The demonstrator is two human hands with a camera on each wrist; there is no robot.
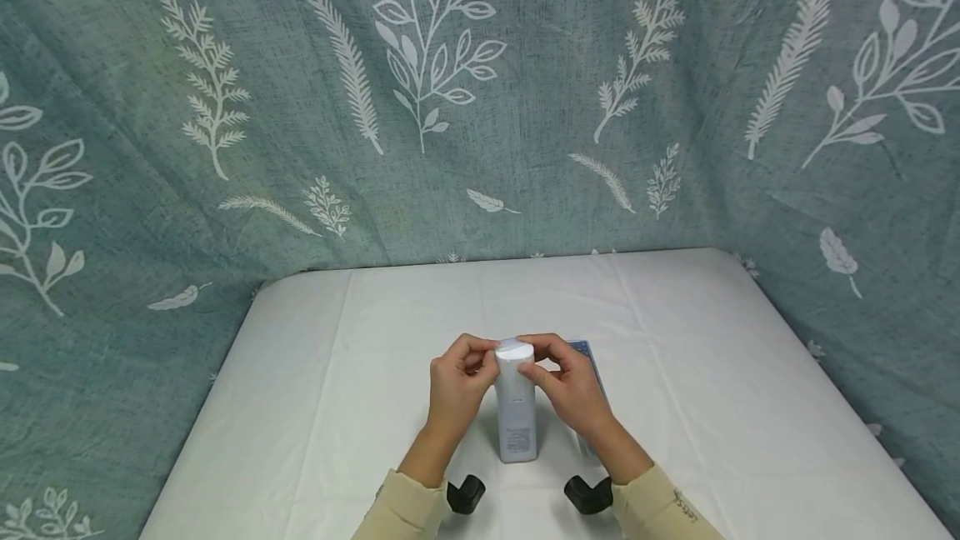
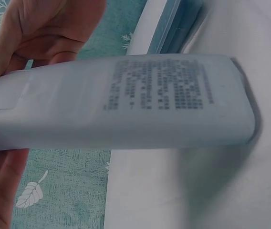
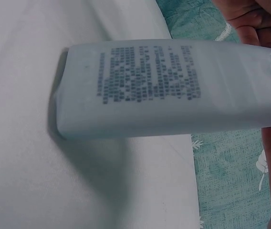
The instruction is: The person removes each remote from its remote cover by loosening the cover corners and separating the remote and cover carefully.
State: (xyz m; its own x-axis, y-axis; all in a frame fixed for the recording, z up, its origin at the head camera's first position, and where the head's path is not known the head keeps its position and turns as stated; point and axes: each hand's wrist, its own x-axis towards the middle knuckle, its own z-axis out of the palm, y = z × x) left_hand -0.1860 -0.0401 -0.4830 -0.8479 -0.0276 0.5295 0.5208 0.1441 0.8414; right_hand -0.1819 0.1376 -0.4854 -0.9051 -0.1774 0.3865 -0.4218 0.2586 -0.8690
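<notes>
Left hand (image 1: pixel 461 377): lower middle of the head view, thumb and fingertips pinching the left side of the bottle's upper end. Right hand (image 1: pixel 568 382): just across from it, pinching the right side likewise.

Bottle (image 1: pixel 517 411): lower middle of the frame, between the hands, upright, base against the white cloth.

Blue flat item (image 1: pixel 582 347): right of the bottle, partly hidden by the right hand and forearm.

Two black fittings, left (image 1: pixel 465 495) and right (image 1: pixel 588 496): bottom of the frame, at the cuffs of beige sleeves (image 1: pixel 408 507).

Table (image 1: pixel 360 373): covered in white cloth with faint creases; far edge across mid-frame, side edges slanting to the lower corners. Bottle well apart from all three; bare cloth broad at left, and at right beyond the blue item.

Curtain (image 1: pixel 525 182): blue-green, white leaf sprigs, filling the upper frame and both flanks.

Bottle, appearance: pale grey, slim, rounded edges; top whiter, glossy; short mark at mid-face; block of small dark print towards the base, too blurred to read.
</notes>
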